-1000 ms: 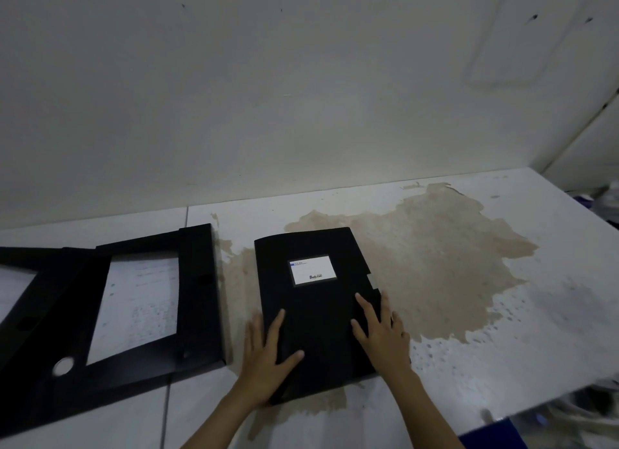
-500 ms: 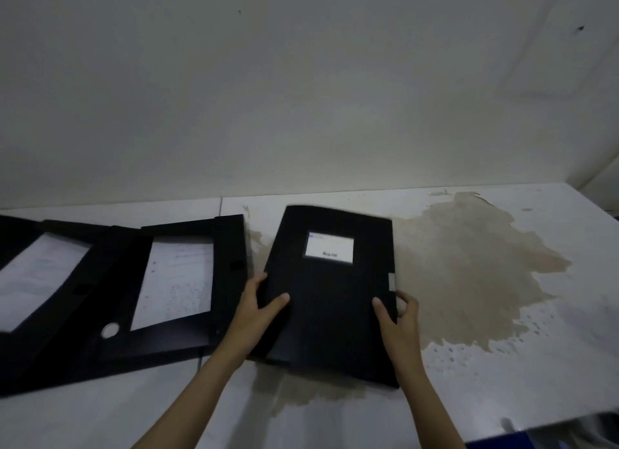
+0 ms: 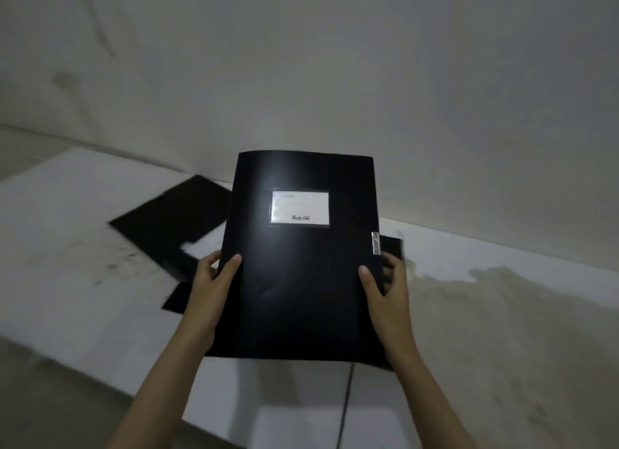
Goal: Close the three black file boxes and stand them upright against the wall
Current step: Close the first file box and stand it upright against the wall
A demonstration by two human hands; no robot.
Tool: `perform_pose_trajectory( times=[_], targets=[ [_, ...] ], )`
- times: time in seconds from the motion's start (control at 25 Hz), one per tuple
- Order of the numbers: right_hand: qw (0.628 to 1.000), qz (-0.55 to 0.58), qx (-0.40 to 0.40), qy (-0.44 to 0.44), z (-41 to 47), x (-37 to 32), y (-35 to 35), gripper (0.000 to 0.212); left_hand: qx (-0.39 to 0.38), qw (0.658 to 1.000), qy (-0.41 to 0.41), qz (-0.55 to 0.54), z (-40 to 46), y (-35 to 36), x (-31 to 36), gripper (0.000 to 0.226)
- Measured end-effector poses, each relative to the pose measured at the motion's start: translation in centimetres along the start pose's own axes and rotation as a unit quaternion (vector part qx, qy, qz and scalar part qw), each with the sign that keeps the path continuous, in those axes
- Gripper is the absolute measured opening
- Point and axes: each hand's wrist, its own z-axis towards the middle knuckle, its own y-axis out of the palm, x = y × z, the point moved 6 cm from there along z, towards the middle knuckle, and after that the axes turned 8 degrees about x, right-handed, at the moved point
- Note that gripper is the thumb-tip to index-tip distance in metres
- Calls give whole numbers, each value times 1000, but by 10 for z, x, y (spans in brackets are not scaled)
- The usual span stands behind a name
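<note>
Both hands grip one black file box, the left hand and right hand on its side edges, lifted off the bench, likely to stand it by the wall.

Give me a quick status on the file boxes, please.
Left hand and right hand gripping closed file box, lifted. Open box flat on table. Nothing blocking.

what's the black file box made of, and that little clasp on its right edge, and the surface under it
File box: likely thin plastic sheet, slightly glossy, with a soft sheen and a gently bowed cover. Clasp: silvery and shiny, probably metal, though too small to be sure. Surface: hard white slabs, perhaps tile or painted stone, with a brown stain.
</note>
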Motion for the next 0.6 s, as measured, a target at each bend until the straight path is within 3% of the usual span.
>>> perform_pose_trajectory(
  times=[0.32,0.6],
  targets=[
    [988,24,-156,-4,-67,-37,214,32,127,990,28,-45,53,-209,39,42],
    [961,16,-276,9,-93,-58,340,40,195,975,64,-81,103,-315,68,41]
  ],
)
